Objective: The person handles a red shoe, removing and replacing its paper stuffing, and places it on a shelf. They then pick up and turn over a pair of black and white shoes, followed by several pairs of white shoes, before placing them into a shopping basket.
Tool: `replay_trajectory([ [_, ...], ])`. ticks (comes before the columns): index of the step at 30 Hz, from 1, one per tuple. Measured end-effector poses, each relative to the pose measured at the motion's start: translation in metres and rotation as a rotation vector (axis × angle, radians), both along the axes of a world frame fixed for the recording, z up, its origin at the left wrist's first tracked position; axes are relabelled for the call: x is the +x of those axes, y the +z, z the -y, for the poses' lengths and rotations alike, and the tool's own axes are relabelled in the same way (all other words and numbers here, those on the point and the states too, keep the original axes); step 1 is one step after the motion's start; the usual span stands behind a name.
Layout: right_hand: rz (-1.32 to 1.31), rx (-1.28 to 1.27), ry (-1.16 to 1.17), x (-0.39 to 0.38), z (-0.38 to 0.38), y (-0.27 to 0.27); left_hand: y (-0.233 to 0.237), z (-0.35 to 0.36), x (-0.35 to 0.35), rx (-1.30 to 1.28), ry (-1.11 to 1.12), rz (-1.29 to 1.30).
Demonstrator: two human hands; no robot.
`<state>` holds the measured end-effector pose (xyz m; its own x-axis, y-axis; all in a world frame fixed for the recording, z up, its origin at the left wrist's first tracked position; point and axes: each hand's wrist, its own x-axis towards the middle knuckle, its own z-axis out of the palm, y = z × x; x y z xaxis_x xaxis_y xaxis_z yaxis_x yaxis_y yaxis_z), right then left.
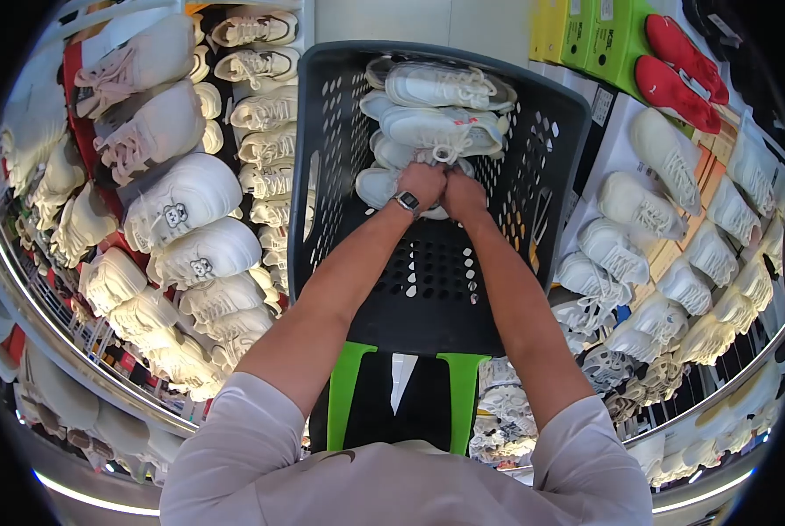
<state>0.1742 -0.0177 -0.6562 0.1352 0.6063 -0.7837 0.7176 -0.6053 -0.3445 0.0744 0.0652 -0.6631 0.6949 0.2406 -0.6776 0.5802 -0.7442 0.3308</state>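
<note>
A dark grey plastic basket (pixel 331 263) with perforated walls stands in front of me, and several white shoes are stacked at its far end. Both my arms reach into it. My left hand (pixel 421 184), with a watch on the wrist, is closed at the lower shoes. Right beside it, my right hand (pixel 463 195) is closed too, and the two touch. Just above them lies a white laced shoe (pixel 436 130). A lower white shoe (pixel 376 187) shows left of my left hand. What my fingers grip is hidden behind the backs of my hands.
Racks of white and cream shoes (pixel 182 202) curve along the left. More white shoes (pixel 642 206) line the right side, with red shoes (pixel 677 92) and green and yellow boxes (pixel 607 39) at the upper right. Bright green legs (pixel 349 394) show below the basket.
</note>
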Motion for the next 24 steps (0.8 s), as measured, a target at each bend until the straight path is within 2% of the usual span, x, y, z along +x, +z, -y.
replay_trajectory([
  [2,-0.034,0.000,-0.015,0.000,-0.006,0.012,0.013,-0.004,-0.002,0.004,-0.116,0.053],
  [5,-0.082,-0.022,-0.020,0.004,-0.013,0.034,0.022,-0.002,-0.010,0.016,-0.128,0.164],
  [8,-0.113,-0.024,-0.022,0.009,-0.012,0.047,0.038,-0.001,-0.014,-0.029,-0.130,0.120],
  [10,-0.123,-0.074,0.041,0.013,-0.011,0.059,0.063,-0.011,-0.019,-0.061,-0.077,0.223],
  [13,-0.086,-0.119,0.035,0.018,-0.007,0.073,0.096,-0.029,-0.016,-0.100,0.224,0.397],
  [16,-0.062,-0.121,0.071,0.016,-0.001,0.082,0.106,-0.039,0.000,-0.066,0.357,0.519],
  [18,-0.055,-0.111,-0.025,0.010,-0.002,0.092,0.113,-0.042,0.025,-0.034,0.348,0.560],
  [20,-0.058,-0.184,-0.007,0.005,-0.004,0.099,0.108,-0.038,0.056,-0.016,0.337,0.604],
  [22,0.027,-0.127,-0.015,-0.003,0.004,0.093,0.087,-0.037,0.089,0.192,0.212,0.607],
  [23,0.003,-0.138,-0.006,-0.004,0.007,0.091,0.076,-0.037,0.101,0.182,0.211,0.614],
  [24,0.010,-0.149,-0.011,-0.005,0.009,0.094,0.058,-0.033,0.111,0.241,0.246,0.492],
])
